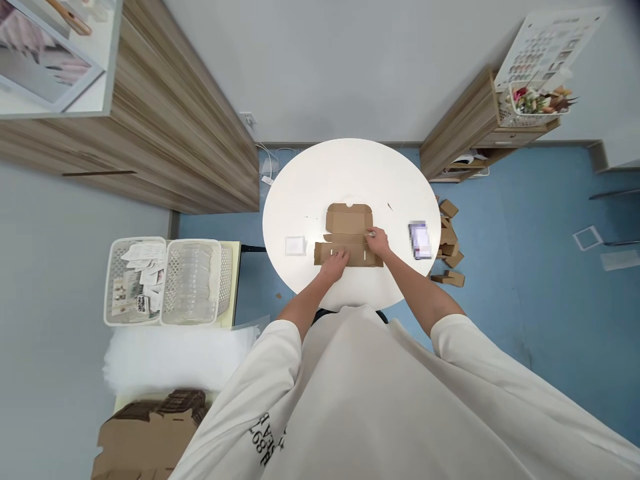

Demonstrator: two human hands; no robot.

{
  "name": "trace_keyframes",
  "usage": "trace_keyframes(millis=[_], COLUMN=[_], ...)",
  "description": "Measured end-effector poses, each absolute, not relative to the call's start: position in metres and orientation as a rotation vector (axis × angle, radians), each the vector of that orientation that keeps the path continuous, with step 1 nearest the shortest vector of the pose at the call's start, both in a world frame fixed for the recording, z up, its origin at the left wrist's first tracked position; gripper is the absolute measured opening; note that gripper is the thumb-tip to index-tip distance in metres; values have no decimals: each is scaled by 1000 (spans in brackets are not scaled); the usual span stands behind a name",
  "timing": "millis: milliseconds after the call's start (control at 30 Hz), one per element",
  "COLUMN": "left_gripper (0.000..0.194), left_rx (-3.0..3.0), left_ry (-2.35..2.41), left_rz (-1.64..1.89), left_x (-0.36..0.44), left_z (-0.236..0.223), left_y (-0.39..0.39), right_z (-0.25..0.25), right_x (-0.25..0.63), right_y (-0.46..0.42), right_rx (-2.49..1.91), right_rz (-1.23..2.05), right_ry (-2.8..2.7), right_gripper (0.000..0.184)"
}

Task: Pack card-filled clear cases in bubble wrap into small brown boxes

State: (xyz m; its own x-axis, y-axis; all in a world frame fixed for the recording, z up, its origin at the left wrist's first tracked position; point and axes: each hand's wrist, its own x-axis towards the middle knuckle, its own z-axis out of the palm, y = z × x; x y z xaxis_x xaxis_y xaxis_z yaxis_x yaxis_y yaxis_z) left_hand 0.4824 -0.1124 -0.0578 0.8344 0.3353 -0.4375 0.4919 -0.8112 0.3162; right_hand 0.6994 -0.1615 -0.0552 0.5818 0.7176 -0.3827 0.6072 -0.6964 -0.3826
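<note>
An unfolded brown cardboard box (349, 222) lies on the round white table (345, 173), its flaps spread and pale slots showing in the near panel. My left hand (336, 263) rests on the near panel, fingers stretched out over the cardboard. At the right edge of the box my right hand (378, 241) is closed, its fingertips at the side flap near the fold; a small pale spot shows at the fingertips, too small to make out. To the left of the box lies a small clear or white square packet (295, 245).
A blurred purple-white item (420, 240) lies at the table's right. Folded cardboard boxes (449, 243) sit on the floor beyond. White baskets (193, 283) stand on a side stand at left, with white wrapping sheets (175, 357) and flat cardboard (147, 443) nearby.
</note>
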Motion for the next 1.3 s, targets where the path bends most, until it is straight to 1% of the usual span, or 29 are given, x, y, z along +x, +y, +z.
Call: trace_keyframes(millis=[200, 333, 433, 567, 633, 700, 733, 767, 800, 833, 900, 967, 1033, 1133, 1300], left_gripper=[74, 79, 81, 80, 77, 72, 70, 68, 66, 64, 61, 58, 56, 56, 66], left_rx=[2546, 2506, 2498, 2497, 2497, 2497, 2497, 2498, 2500, 2502, 2503, 2505, 2502, 2483, 2501], left_ry=[655, 702, 738, 740, 727, 720, 720, 719, 718, 715, 702, 692, 679, 663, 662], left_rz=[-518, -541, -593, -642, -636, -617, -607, -596, -582, -569, -548, -543, -540, -509, -386], left_x=[482, 484, 486, 486, 486, 485, 484, 483, 481, 480, 478, 476, 475, 475, 466], left_z=[-59, -56, -54, -51, -51, -51, -50, -50, -50, -50, -49, -49, -49, -51, -57], left_y=[-115, -116, -116, -114, -112, -112, -112, -113, -113, -113, -114, -114, -113, -113, -116], right_z=[-67, -67, -65, -57, -49, -40, -36, -32, -28, -26, -23, -23, -24, -26, -24], right_x=[698, 693, 692, 689, 684, 675, 669, 663, 657, 651, 641, 634, 631, 629, 628], right_y=[-152, -156, -163, -172, -176, -182, -185, -188, -191, -194, -198, -199, -199, -198, -194], right_rx=[-2511, -2488, -2450, -2458, -2519, -2588, -2600, -2585, -2551, -2505, -2505, -2544, -2583, -2617, -2672], right_rz=[787, 749, 779, 816, 713, 560, 547, 616, 740, 886, 1069, 1169, 1219, 1247, 1291], right_ry=[-1005, -831, -754, -747, -810, -939, -1037, -1159, -1280, -1399, -1558, -1639, -1667, -1655, -1625], right_gripper=[45, 45, 44, 42, 40, 37, 36, 37, 41, 50, 76, 94, 100, 101, 101])
